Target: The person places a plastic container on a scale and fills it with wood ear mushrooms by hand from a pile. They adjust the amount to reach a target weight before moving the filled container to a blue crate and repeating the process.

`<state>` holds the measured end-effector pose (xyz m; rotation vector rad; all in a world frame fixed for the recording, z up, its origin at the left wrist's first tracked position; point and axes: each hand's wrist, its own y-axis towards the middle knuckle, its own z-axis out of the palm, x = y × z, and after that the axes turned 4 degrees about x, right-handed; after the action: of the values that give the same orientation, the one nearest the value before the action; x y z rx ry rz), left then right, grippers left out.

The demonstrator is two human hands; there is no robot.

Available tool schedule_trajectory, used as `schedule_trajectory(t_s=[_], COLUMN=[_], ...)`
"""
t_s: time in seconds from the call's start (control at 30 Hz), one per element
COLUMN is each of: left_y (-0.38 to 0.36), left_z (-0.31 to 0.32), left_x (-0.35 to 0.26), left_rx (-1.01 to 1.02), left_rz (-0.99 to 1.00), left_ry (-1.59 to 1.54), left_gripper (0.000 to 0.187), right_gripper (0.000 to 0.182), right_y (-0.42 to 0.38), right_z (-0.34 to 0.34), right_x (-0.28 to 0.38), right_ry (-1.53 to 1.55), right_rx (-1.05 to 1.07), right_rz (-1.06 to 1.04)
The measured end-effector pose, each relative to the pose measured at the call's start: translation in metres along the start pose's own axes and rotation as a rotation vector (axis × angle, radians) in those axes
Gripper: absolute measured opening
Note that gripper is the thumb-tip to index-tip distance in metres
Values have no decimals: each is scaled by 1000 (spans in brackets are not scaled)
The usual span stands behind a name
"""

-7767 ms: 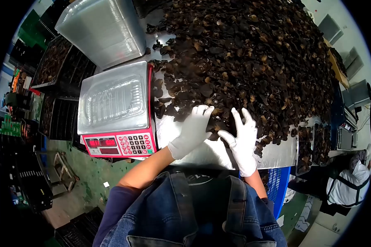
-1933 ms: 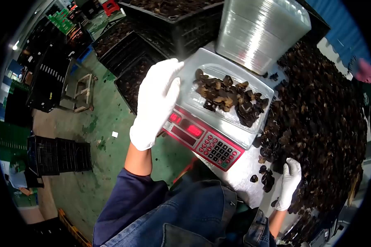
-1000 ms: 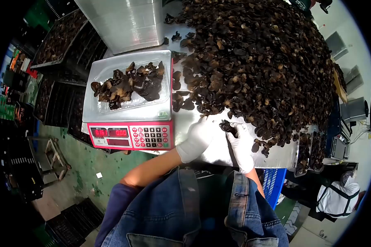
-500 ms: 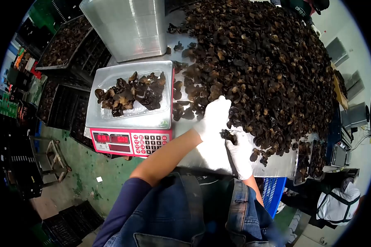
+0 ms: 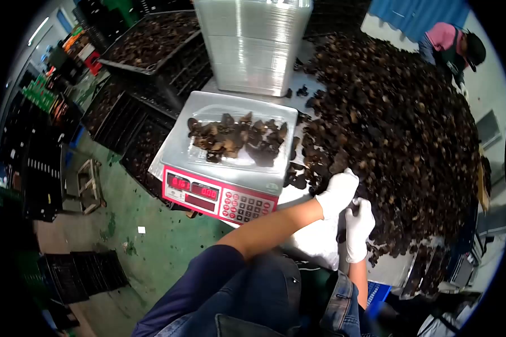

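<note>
My left hand (image 5: 338, 194), in a white glove, reaches the near edge of a big heap of wood ear mushrooms (image 5: 399, 135). Its fingers are pressed together, and what they hold, if anything, is hidden. Just below and to the right, my gloved right hand (image 5: 359, 227) has its thumb and fingers curled around a dark wood ear piece, only partly visible. A red-and-silver digital scale (image 5: 225, 194) stands left of my hands with red digits lit. On its pan sits a clear plastic tray (image 5: 194, 151) containing a cluster of wood ear (image 5: 230, 137).
Stacked clear trays (image 5: 253, 50) rise behind the scale. Black crates (image 5: 152, 70) of wood ear stand at the left, beside the green floor (image 5: 168, 247). Across the heap a person in a pink top (image 5: 444, 36) bends over it. A blue basket (image 5: 378, 295) is below the table edge.
The view has turned left, so the scale and heap sit further right. My hands have drawn closer together at the heap's edge. The tray's contents look unchanged.
</note>
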<state>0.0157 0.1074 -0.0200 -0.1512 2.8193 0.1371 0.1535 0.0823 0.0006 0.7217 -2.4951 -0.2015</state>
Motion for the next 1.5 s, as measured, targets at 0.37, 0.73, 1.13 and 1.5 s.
schedule_trajectory(t_s=[0.37,0.73,1.13,1.5], left_y=[-113,-193,-211,-237], left_z=[-207,-178,-183,-210], left_x=[89,213,209,250], left_rx=[-583,-767,-744,-927], left_rz=[-34,-510,-436,-566], left_ry=[-367,-166,-512,-944], left_gripper=[12,34,69,56], right_gripper=[33,51,57,48], right_y=[49,127,118,104], right_z=[-20,26,-2,15], right_x=[68,239,210,159], right_ry=[756,294,423,658], right_rx=[72,235,350,297], right_rz=[89,-638,-415,-101])
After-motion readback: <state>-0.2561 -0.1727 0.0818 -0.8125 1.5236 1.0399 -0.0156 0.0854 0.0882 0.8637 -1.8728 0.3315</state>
